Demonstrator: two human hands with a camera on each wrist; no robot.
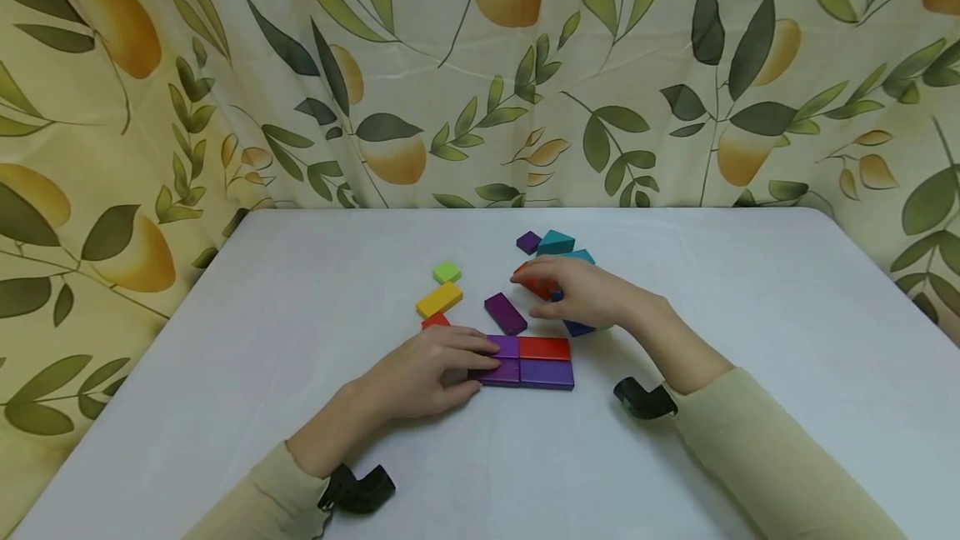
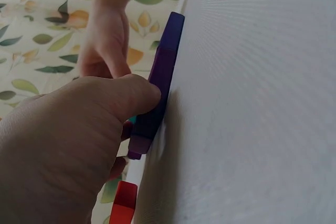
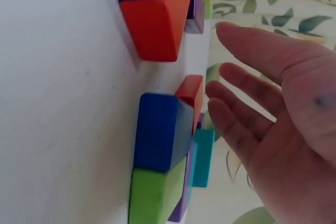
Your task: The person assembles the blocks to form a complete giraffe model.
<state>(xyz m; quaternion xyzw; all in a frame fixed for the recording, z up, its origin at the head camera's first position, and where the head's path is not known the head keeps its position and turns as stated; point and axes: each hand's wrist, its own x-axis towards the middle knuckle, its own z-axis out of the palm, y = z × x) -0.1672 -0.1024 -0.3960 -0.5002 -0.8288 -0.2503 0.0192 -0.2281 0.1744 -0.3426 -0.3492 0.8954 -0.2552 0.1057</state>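
Observation:
A flat group of blocks lies mid-table: a red block (image 1: 543, 347) and purple blocks (image 1: 547, 373). My left hand (image 1: 480, 365) rests on its left end with straight fingers on top, and the thumb (image 2: 142, 93) presses the near purple block's (image 2: 160, 77) side. My right hand (image 1: 547, 286) hovers with straight fingers over a pile further back, its fingertips at a small red block (image 1: 531, 282) (image 3: 191, 95). A blue block (image 3: 160, 132) and a green block (image 3: 155, 195) lie under its palm (image 3: 294, 129).
Loose blocks lie behind the group: a light green one (image 1: 446, 272), a yellow one (image 1: 439, 299), a small red one (image 1: 435, 321), a purple one (image 1: 505, 312), teal ones (image 1: 556, 242). The white table (image 1: 750, 290) backs onto a leaf-patterned curtain (image 1: 480, 65).

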